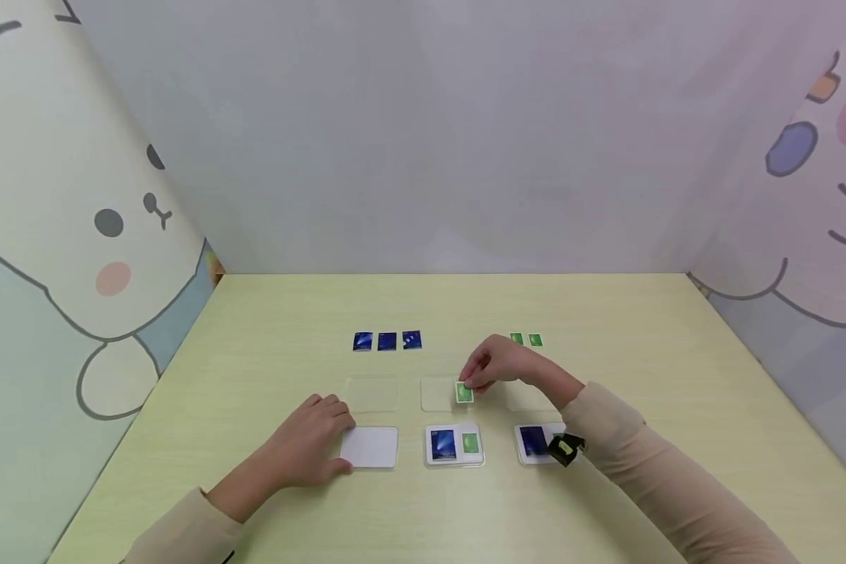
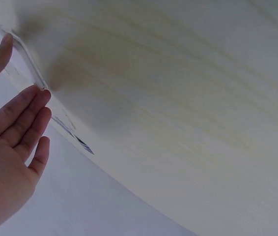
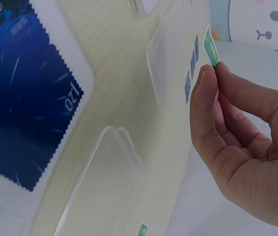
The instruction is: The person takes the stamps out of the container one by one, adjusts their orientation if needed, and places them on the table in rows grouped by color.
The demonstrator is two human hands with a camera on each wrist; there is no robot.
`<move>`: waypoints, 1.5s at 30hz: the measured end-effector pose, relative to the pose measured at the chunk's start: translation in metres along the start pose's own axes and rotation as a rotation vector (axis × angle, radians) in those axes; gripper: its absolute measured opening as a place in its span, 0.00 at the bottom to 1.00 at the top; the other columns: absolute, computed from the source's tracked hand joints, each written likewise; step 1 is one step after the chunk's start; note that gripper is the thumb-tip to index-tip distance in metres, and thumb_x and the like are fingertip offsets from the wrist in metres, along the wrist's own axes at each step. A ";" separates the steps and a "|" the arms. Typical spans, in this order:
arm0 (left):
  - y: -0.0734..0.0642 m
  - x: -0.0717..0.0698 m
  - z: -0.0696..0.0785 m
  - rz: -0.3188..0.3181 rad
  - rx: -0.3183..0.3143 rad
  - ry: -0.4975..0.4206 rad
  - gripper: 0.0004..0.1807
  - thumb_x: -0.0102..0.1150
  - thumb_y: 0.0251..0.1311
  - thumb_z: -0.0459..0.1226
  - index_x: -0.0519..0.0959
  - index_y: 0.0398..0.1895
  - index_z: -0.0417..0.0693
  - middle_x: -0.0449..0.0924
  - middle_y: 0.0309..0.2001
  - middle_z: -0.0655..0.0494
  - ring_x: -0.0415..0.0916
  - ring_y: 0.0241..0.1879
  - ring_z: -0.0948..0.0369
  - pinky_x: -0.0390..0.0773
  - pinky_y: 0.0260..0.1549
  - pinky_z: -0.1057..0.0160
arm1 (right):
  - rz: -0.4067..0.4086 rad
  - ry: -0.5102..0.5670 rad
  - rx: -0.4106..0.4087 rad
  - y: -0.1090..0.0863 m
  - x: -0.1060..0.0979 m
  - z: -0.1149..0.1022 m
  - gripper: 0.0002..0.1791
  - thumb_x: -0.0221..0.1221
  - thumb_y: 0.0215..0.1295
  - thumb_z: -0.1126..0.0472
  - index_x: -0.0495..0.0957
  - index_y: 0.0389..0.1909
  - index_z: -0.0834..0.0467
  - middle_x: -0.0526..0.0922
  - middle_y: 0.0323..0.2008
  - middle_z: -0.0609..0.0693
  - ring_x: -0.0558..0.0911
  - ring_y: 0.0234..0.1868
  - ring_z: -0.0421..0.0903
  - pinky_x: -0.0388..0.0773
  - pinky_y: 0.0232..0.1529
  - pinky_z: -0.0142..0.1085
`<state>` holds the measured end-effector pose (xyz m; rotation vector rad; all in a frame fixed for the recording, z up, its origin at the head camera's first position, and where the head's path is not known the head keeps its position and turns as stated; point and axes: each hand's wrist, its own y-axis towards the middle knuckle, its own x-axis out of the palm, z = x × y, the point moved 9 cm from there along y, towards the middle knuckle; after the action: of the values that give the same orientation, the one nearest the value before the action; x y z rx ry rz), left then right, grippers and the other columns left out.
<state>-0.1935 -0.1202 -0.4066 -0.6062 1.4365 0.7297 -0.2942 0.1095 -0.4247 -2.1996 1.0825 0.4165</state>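
My right hand (image 1: 497, 364) pinches a small green stamp (image 1: 464, 392) between thumb and fingertips, above the middle clear plastic case half. In the right wrist view the stamp (image 3: 210, 46) stands tilted up from the fingertips. My left hand (image 1: 310, 442) rests at the left side of a clear case with a blank white card (image 1: 370, 447). Its fairly straight fingers (image 2: 23, 118) touch the case's edge, and the thumb lies at the near corner. Beside it, another case (image 1: 454, 464) holds a white card bearing a blue stamp (image 1: 443, 445) and a green stamp (image 1: 470, 443).
Three blue stamps (image 1: 387, 341) lie in a row at the back. Two green stamps (image 1: 535, 340) lie back right. Clear case halves (image 1: 371, 393) form a middle row. A further case with a blue stamp (image 1: 533, 441) sits front right, partly behind a black wrist device (image 1: 567, 449).
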 end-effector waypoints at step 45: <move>-0.001 0.000 0.000 0.010 0.009 0.000 0.26 0.71 0.41 0.54 0.81 0.38 0.47 0.82 0.38 0.58 0.73 0.41 0.61 0.71 0.43 0.58 | 0.076 -0.010 0.012 0.000 -0.025 0.019 0.09 0.64 0.59 0.66 0.84 0.39 0.67 0.87 0.30 0.53 0.82 0.28 0.37 0.83 0.40 0.38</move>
<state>-0.1932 -0.1206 -0.4065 -0.5930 1.4428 0.7307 -0.3098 0.1370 -0.4251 -2.1485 1.1634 0.4529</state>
